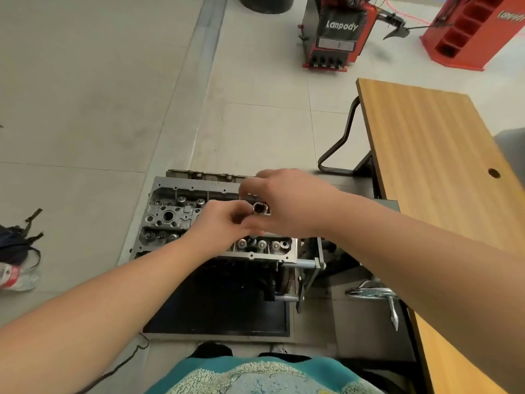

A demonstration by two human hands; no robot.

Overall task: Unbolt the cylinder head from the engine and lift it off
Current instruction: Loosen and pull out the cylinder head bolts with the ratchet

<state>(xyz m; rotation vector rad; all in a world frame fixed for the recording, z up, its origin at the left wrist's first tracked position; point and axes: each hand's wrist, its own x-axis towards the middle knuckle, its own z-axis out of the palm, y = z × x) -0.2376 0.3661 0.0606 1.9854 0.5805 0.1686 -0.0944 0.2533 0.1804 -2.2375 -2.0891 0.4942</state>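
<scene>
The grey metal cylinder head (pixel 170 217) lies on top of the engine on a stand, its valve springs and bolt holes facing up. Both my hands hover over its right half. My right hand (pixel 287 203) grips a metal socket tool (pixel 260 209) whose open round end faces the camera. My left hand (pixel 218 226) pinches the same tool from the left, fingers curled around its lower part. The tool's shaft and the head's middle are hidden by my hands.
A wooden table (pixel 426 166) stands to the right with a black metal leg frame. A chrome wrench (pixel 377 294) lies on the stand's right side. Red tyre machines (pixel 338 32) stand far back. A bag (pixel 17 245) lies on the floor at left.
</scene>
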